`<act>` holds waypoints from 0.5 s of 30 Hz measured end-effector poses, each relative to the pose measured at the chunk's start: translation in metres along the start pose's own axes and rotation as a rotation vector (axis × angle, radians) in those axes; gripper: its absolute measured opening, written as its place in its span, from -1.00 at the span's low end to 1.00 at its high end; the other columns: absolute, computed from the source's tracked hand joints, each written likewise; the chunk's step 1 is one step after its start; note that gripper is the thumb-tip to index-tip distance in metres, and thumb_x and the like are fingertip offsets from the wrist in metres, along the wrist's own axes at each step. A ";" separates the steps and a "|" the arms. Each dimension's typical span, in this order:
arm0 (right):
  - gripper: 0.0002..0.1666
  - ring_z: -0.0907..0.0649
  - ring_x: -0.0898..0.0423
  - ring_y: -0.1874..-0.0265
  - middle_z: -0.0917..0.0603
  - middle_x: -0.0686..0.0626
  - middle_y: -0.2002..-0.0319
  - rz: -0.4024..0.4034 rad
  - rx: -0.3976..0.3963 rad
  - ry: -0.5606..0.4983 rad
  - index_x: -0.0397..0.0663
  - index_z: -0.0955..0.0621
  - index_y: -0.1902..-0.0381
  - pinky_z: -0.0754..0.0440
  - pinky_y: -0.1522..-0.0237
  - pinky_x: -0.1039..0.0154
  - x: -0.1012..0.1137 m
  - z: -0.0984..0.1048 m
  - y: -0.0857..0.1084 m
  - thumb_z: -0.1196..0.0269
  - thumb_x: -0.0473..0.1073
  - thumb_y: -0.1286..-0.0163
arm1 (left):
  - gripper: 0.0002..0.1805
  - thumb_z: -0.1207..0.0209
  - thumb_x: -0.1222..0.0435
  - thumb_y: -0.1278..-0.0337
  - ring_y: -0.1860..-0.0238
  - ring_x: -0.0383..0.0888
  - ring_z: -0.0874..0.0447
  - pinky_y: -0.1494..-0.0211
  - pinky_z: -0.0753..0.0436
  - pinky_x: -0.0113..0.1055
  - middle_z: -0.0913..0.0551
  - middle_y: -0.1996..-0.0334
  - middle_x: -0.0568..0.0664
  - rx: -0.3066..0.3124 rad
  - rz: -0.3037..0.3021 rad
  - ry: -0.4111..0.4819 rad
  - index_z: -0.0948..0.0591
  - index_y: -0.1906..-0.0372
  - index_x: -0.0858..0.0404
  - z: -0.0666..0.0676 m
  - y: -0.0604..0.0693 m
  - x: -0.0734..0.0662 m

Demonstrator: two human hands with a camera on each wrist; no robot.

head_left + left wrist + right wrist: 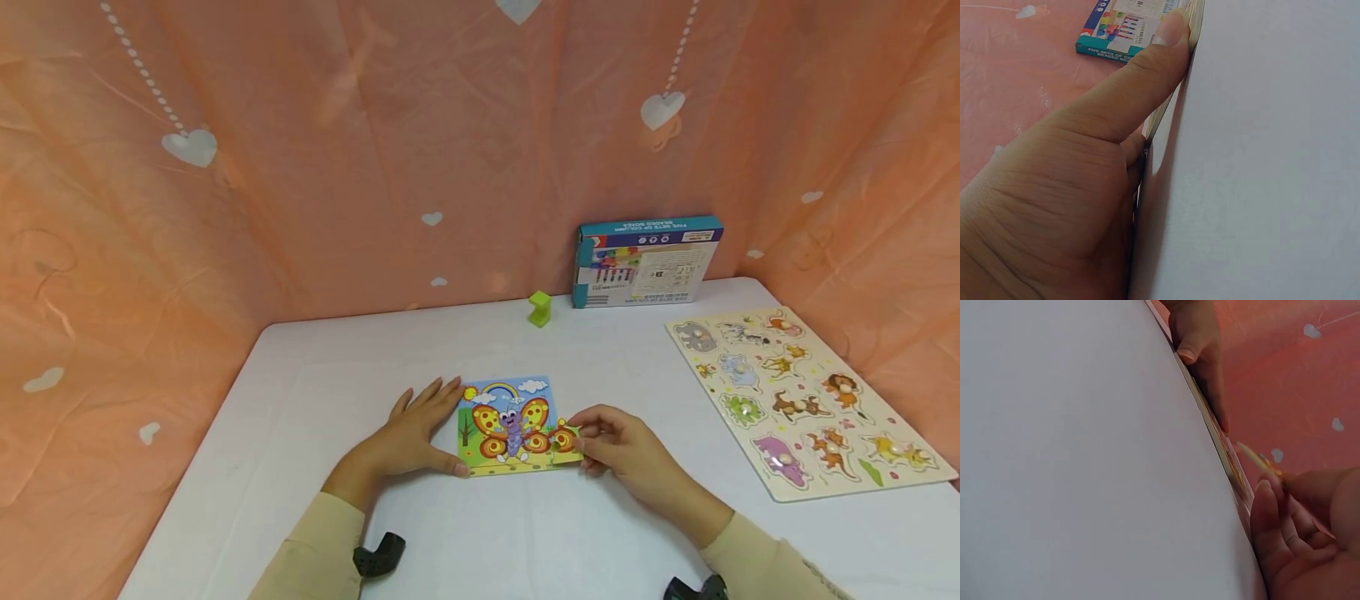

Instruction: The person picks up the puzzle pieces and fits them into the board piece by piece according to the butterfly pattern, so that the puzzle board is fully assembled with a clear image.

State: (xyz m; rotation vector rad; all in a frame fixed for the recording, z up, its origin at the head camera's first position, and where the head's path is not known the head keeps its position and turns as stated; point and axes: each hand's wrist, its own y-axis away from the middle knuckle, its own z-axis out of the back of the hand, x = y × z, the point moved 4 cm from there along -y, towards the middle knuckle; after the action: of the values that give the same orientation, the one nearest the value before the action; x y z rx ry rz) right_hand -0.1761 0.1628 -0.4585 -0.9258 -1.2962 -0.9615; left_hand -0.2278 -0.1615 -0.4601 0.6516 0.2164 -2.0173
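Observation:
A butterfly jigsaw puzzle [512, 433] lies on the white table, its board's edge [1216, 440] showing side-on in the right wrist view. My left hand [412, 437] rests along the puzzle's left side with fingers extended, the thumb [1169, 44] at the near left corner. Between thumb and fingers, my right hand [626, 446] pinches a puzzle piece [566, 446] printed with an orange wing part. The piece is at the board's lower right and overlaps its edge in the head view. From the right wrist, the piece [1255, 457] appears tilted and raised off the board.
To the right lies a wooden animal peg puzzle [810, 417]. A teal and white box [648, 262] stands at the back, near a small green block [539, 308]. An orange curtain [390, 167] with white hearts hangs behind the table.

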 end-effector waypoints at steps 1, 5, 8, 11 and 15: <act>-0.66 -0.71 0.09 0.40 -0.68 -0.22 0.19 0.000 0.000 -0.003 -0.57 -0.56 -0.19 -0.79 0.30 0.25 0.000 -0.002 -0.002 -0.28 -0.48 -0.53 | 0.43 -0.61 -0.31 0.13 -0.76 0.07 0.29 -0.67 0.44 0.19 0.00 -0.76 -0.09 -0.001 0.000 0.000 -0.13 -0.79 0.11 0.000 0.000 0.000; -0.66 -0.72 0.07 0.40 -0.67 -0.19 0.22 -0.014 0.001 -0.001 -0.57 -0.56 -0.19 -0.79 0.30 0.25 0.000 -0.012 -0.011 -0.28 -0.48 -0.53 | 0.43 -0.62 -0.31 0.14 -0.76 0.05 0.30 -0.67 0.44 0.18 0.00 -0.76 -0.10 -0.001 0.000 -0.001 -0.13 -0.79 0.10 0.001 0.001 -0.001; -0.67 -0.71 0.06 0.39 -0.67 -0.17 0.24 -0.041 0.002 0.018 -0.55 -0.58 -0.18 -0.79 0.31 0.25 0.001 -0.019 -0.017 -0.29 -0.47 -0.54 | 0.44 -0.62 -0.31 0.14 -0.76 0.05 0.30 -0.67 0.44 0.18 0.00 -0.76 -0.10 -0.002 -0.001 -0.002 -0.13 -0.79 0.10 0.000 0.000 -0.001; -0.70 -0.70 0.05 0.40 -0.69 -0.15 0.25 -0.067 0.005 0.046 -0.54 -0.60 -0.16 -0.78 0.32 0.26 0.001 -0.024 -0.022 -0.28 -0.48 -0.54 | 0.43 -0.62 -0.31 0.15 -0.76 0.05 0.29 -0.67 0.43 0.18 0.00 -0.76 -0.11 -0.003 0.001 0.003 -0.13 -0.79 0.10 0.000 0.000 0.000; -0.72 -0.70 0.03 0.40 -0.71 -0.13 0.26 -0.085 -0.003 0.082 -0.52 -0.63 -0.14 -0.77 0.34 0.25 0.003 -0.025 -0.024 -0.27 -0.45 -0.55 | 0.43 -0.62 -0.30 0.15 -0.76 0.04 0.30 -0.67 0.44 0.18 0.00 -0.76 -0.12 -0.001 0.003 0.009 -0.13 -0.79 0.09 0.000 0.000 -0.001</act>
State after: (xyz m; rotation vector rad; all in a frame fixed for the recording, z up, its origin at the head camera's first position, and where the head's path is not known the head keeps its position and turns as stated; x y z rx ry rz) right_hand -0.1896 0.1308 -0.4571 -0.8305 -1.2735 -1.0566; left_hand -0.2273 -0.1610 -0.4592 0.6600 0.2209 -2.0117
